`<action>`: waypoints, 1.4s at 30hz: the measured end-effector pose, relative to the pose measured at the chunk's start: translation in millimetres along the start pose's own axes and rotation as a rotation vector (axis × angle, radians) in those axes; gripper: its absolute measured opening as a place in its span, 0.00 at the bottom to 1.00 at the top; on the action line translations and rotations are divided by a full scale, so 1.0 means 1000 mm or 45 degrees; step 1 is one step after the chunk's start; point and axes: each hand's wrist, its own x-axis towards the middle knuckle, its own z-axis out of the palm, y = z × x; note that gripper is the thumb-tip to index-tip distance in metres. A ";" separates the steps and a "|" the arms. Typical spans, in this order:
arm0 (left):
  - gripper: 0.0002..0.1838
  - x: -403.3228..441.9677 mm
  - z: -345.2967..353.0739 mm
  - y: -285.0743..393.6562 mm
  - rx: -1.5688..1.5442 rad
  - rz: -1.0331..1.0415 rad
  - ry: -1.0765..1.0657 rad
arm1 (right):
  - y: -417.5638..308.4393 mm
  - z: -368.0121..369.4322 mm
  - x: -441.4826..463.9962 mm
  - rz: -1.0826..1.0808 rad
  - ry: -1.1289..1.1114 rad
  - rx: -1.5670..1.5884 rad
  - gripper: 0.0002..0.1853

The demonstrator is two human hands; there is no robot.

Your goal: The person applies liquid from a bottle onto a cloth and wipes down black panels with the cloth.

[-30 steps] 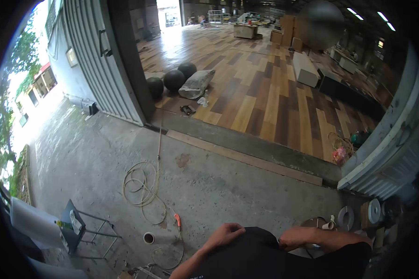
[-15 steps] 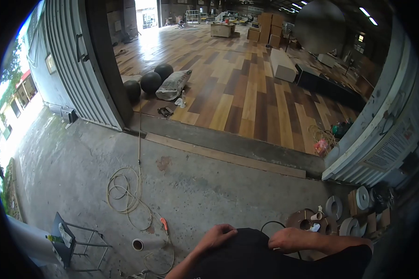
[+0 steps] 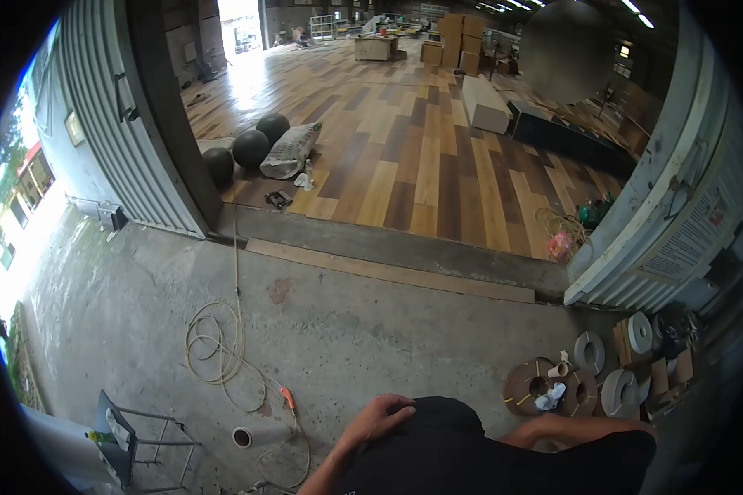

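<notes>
My left hand point(image 3: 380, 417) rests at the bottom middle against the black shirt point(image 3: 446, 425), its fingers stretched out over the edge of the cloth. Nothing shows in that hand. On the other side of the shirt, my right hand point(image 3: 524, 431) shows only in part near the wrist; its fingers are hidden behind the black cloth. Left of my left hand, an orange-handled air gun or hose end point(image 3: 287, 398) lies on the concrete. A white roll with a hollow core point(image 3: 256, 436) lies beside it.
A coiled hose point(image 3: 215, 346) lies on the concrete floor. A folding chair point(image 3: 144, 441) stands at lower left, rolls of edging strip point(image 3: 528, 386) at right. A raised threshold point(image 3: 388, 271) borders the wood-patterned floor, with black balls point(image 3: 251, 148) and a sack point(image 3: 291, 150) inside.
My right hand has moved down behind the black shirt, and the dark loop beside it no longer shows. My left hand has flattened slightly. The view has shifted a little.
</notes>
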 end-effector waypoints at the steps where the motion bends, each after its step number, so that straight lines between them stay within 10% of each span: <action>1: 0.20 -0.002 -0.001 -0.004 0.051 0.040 0.026 | 0.007 0.001 -0.002 -0.026 0.013 0.126 0.33; 6: 0.20 -0.003 0.011 0.010 0.022 -0.029 0.047 | -0.012 -0.075 -0.047 0.145 0.148 0.340 0.49; 10: 0.20 -0.001 0.015 -0.012 0.048 -0.089 0.090 | 0.016 -0.037 -0.001 -0.150 0.327 0.386 0.37; 11: 0.19 -0.006 0.014 -0.017 0.011 -0.175 0.142 | 0.001 -0.030 -0.008 -0.042 0.421 0.492 0.21; 13: 0.21 -0.017 0.013 -0.021 -0.026 -0.150 0.208 | -0.008 -0.024 -0.011 0.091 0.418 -0.057 0.19; 23: 0.29 -0.059 0.019 -0.010 -0.341 -0.456 0.292 | 0.010 -0.045 -0.024 -0.206 0.143 0.077 0.19; 26: 0.30 -0.055 0.020 0.001 -0.380 -0.428 0.194 | 0.001 -0.118 -0.022 -0.042 0.159 -0.070 0.24; 28: 0.31 -0.051 0.025 -0.004 -0.459 -0.373 0.144 | -0.005 -0.140 0.011 -0.367 0.706 0.116 0.36; 31: 0.31 -0.035 0.031 -0.014 -0.574 -0.331 0.001 | -0.008 -0.144 0.101 -0.582 0.784 -0.132 0.45; 33: 0.31 -0.033 0.030 -0.003 -0.474 -0.300 -0.145 | -0.019 -0.147 0.126 -0.662 -0.163 0.228 0.47; 40: 0.30 0.030 0.054 -0.009 -0.171 0.075 -0.514 | 0.020 -0.106 0.080 -0.215 -0.456 0.303 0.45; 42: 0.30 0.060 0.066 -0.002 -0.176 0.060 -1.004 | 0.034 -0.082 0.064 -0.009 -0.558 0.510 0.46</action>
